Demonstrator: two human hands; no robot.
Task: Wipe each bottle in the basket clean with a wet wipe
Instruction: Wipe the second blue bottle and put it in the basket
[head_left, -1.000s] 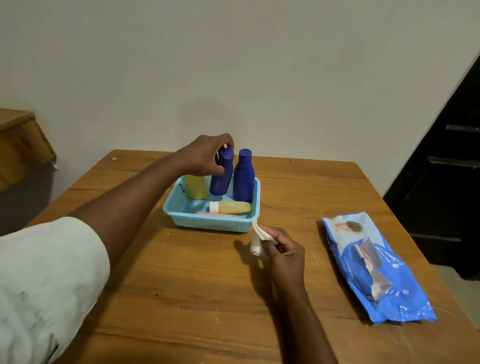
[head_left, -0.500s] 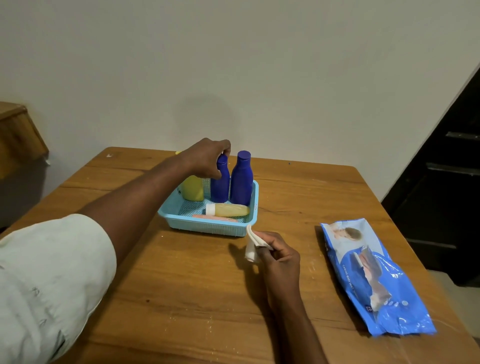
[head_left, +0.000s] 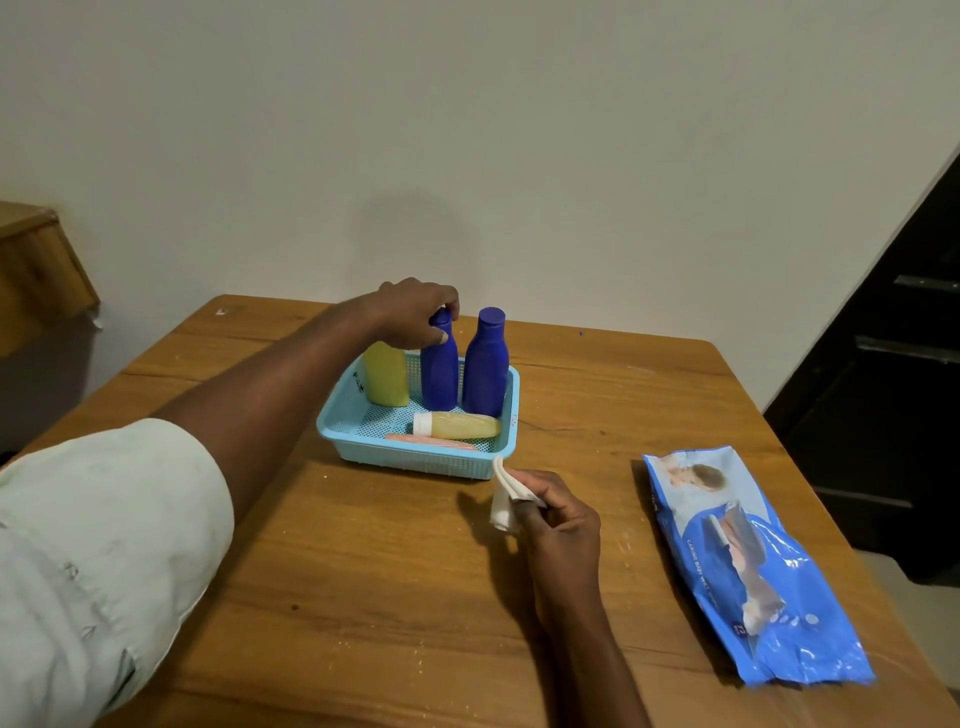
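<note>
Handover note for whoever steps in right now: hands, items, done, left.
Left hand grips the cap of the left blue bottle, which stands upright in the basket.
Right hand pinches a folded wet wipe just in front of the basket.
Also in the basket: right blue bottle and yellow bottle upright, small yellow bottle and pink tube lying flat.
Wipes pack lies on the table, to the right.
Done: wipe out and in hand. Which bottles are already clean cannot be told.
Left: wipe any bottles not yet cleaned.
</note>
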